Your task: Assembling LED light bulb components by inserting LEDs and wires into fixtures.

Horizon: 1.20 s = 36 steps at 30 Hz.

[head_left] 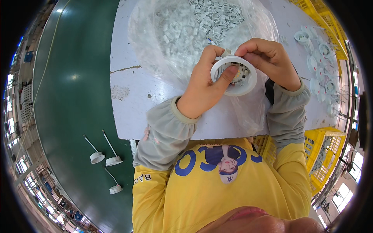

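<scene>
White round lamp housing [234, 75], a ring-shaped downlight shell with circuitry showing in its centre, is being held just above the near part of the white worktable [128, 112], in front of the person's chest. Going down in size: the green floor [77, 97] is filling the left of the view; the worktable is running across the middle; a large clear plastic bag [163, 39] is lying open on it, with a heap of small grey-white clips [211, 17] sitting inside, beyond the hands. Yellow crates [322, 155] are standing at the right edge and far corner. A row of finished white lamp housings with wires [320, 66] is lying on the table to the right, well apart from the held one. Three similar wired housings [107, 159] are lying on the floor at left. Left hand [204, 87] is gripping the housing from its left side, thumb pressing across the rim into the opening, fingers curled behind. Right hand [270, 60] is pinching the upper right rim, fingers folded tight; a small grey piece [226, 51] is showing between the two hands at the top edge, but which hand is holding it cannot be told.
</scene>
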Available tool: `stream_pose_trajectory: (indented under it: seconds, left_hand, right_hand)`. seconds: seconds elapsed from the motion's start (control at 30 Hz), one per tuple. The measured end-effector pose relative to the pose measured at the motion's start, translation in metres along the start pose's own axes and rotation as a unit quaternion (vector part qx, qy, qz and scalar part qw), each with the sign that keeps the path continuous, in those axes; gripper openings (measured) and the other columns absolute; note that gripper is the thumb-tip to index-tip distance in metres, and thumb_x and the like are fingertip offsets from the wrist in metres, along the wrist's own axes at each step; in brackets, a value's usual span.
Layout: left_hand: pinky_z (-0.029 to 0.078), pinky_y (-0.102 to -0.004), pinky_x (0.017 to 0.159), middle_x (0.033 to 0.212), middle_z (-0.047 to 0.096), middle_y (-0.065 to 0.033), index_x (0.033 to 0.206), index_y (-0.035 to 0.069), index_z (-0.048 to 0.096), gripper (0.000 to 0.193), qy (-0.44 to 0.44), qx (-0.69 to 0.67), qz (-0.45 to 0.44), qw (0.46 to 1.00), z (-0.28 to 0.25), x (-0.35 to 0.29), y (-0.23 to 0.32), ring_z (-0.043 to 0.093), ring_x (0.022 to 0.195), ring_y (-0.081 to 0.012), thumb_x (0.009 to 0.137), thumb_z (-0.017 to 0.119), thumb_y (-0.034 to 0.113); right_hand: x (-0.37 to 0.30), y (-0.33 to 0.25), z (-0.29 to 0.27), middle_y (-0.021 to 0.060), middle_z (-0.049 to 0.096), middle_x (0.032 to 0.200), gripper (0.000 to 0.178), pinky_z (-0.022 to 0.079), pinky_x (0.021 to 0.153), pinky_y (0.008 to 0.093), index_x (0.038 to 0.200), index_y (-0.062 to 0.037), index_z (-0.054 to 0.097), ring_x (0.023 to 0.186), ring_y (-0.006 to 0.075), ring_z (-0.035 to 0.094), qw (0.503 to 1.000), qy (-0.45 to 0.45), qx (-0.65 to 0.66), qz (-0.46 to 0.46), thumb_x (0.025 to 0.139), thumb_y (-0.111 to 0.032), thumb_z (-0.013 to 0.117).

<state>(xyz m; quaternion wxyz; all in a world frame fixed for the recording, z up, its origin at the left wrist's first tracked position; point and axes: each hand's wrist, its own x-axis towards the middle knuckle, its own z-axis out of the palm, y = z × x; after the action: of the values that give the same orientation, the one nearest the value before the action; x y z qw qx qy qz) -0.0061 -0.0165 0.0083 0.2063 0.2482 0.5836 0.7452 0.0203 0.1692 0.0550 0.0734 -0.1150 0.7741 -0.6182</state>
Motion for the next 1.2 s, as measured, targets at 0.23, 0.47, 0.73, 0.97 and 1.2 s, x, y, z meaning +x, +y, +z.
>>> stream_pose_trajectory:
  seconds: [0.23, 0.47, 0.73, 0.97, 1.2]
  left_hand:
    - [0.042, -0.0224, 0.063, 0.079, 0.056, -0.0045, 0.094, 0.002, 0.047, 0.015, -0.018, 0.071, 0.019, 0.997, -0.003, 0.0, 0.0, 0.052, 0.073, -0.0087, 0.085, 0.055, 0.01]
    - [0.039, -0.0212, 0.064, 0.081, 0.053, -0.0015, 0.094, 0.002, 0.051, 0.012, -0.035, 0.077, 0.004, 0.996, -0.004, 0.002, 0.002, 0.048, 0.073, -0.0073, 0.083, 0.053, 0.005]
    - [0.041, -0.0243, 0.065, 0.081, 0.054, -0.0061, 0.096, 0.001, 0.047, 0.014, -0.045, 0.07, 0.034, 0.996, -0.005, 0.0, 0.001, 0.05, 0.073, -0.0111, 0.086, 0.049, 0.011]
    - [0.043, -0.027, 0.063, 0.077, 0.057, -0.0095, 0.099, 0.001, 0.044, 0.02, -0.059, 0.1, 0.069, 0.991, -0.008, 0.0, -0.004, 0.054, 0.071, -0.0147, 0.089, 0.046, 0.018]
    - [0.039, -0.0258, 0.058, 0.072, 0.052, -0.0078, 0.097, 0.0, 0.046, 0.034, -0.019, 0.112, 0.055, 0.992, -0.007, 0.0, -0.01, 0.047, 0.066, -0.0122, 0.094, 0.037, 0.032]
  right_hand:
    - [-0.003, -0.005, 0.006, 0.0023, 0.055, 0.084, 0.025, 0.044, 0.068, 0.0212, 0.097, -0.0022, 0.049, 0.073, 0.0075, 0.052, 0.999, 0.01, -0.019, -0.027, 0.075, -0.006, 0.058]
    - [0.001, 0.003, 0.012, 0.0004, 0.051, 0.079, 0.024, 0.043, 0.067, 0.0213, 0.091, -0.0036, 0.048, 0.072, 0.0069, 0.05, 0.997, 0.023, -0.066, -0.045, 0.07, -0.005, 0.059]
    - [0.003, 0.007, 0.015, 0.0004, 0.05, 0.079, 0.023, 0.043, 0.066, 0.0211, 0.089, -0.0026, 0.047, 0.071, 0.0067, 0.051, 0.995, 0.034, -0.067, -0.072, 0.07, -0.002, 0.058]
    - [0.002, 0.005, 0.014, 0.0, 0.049, 0.078, 0.021, 0.042, 0.064, 0.0205, 0.088, -0.0028, 0.046, 0.07, 0.0069, 0.05, 0.997, 0.022, -0.048, -0.061, 0.071, 0.0, 0.058]
    - [0.003, 0.011, 0.014, 0.0016, 0.051, 0.087, 0.027, 0.042, 0.078, 0.0226, 0.096, -0.0033, 0.044, 0.083, 0.0074, 0.051, 0.996, 0.008, -0.088, -0.025, 0.073, 0.001, 0.059]
